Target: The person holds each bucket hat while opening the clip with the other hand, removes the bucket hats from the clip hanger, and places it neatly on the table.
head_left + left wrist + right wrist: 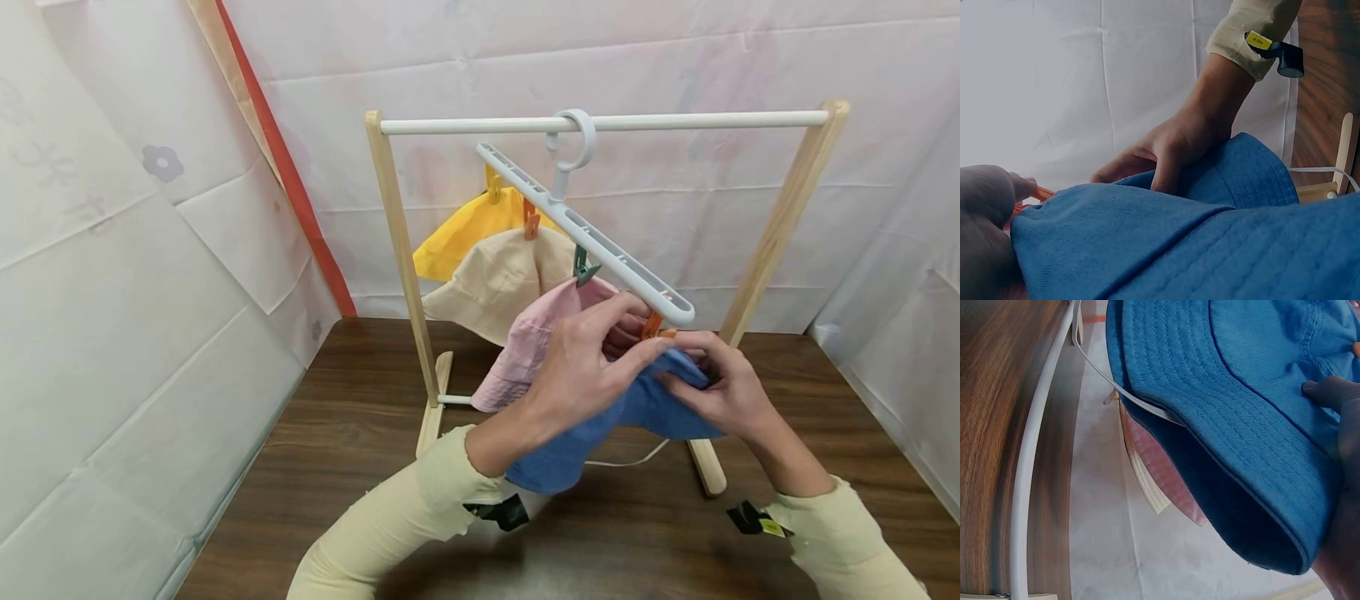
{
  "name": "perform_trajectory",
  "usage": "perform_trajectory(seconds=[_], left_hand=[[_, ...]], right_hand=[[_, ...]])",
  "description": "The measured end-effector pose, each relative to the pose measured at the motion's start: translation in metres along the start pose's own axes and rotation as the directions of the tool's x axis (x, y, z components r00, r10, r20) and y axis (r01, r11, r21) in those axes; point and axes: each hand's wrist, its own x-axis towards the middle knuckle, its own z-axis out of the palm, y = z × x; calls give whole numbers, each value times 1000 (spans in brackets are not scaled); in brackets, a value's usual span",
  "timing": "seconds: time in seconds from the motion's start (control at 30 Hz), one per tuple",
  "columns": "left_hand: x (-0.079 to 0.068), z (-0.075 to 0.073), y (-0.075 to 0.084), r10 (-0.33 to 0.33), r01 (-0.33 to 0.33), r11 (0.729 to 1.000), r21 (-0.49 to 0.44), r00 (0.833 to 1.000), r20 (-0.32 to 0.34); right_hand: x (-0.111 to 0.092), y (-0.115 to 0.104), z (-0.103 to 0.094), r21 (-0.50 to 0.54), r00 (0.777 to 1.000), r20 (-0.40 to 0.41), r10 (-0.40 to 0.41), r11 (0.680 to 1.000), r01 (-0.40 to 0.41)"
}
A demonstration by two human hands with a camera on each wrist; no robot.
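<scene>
One orange clip (652,326) at the near end of the hanger (628,272) is pinched in the left hand (581,358), fingers curled, while the right hand (723,387) grips the blue hat (645,408) just below, so from here I'd hold the hat steady and let the clip bite squarely.

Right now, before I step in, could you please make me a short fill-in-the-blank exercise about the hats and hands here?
1. The left hand pinches the ____ clip.
2. The right hand holds the ____ hat.
3. The clip at the top of the pink hat is ____.
4. In the head view, the hats at the hanger number ____.

Missing words: orange; blue; green; four.
</scene>
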Motion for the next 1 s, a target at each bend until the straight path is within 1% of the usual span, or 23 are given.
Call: perform_trajectory(seconds=[0.2,0.33,0.4,0.6,0.77,0.87,1.0], left_hand=[[0,-1,0,-17,17,1000,4,1000,2],[0,-1,0,-24,24,1000,6,1000,7],[0,-1,0,-25,25,1000,5,1000,9],[0,0,1,-17,17,1000,1,1000,3],[0,-1,1,-15,15,1000,-15,1000,7],[0,-2,1,-23,24,999,-33,1000,10],[-1,-3,0,-35,36,998,-49,999,18]], right_hand=[[-1,1,0,-4,1000,8,6,1000,-6],[-2,4,1,43,999,-7,-34,998,35],[-2,5,1,49,999,-11,-41,998,41],[-2,4,0,15,1000,-7,-30,999,30],[-1,6,2,76,998,-12,-63,995,64],[-1,6,2,85,998,-5,-58,995,58],[-2,6,1,45,1000,6,-30,999,30]])
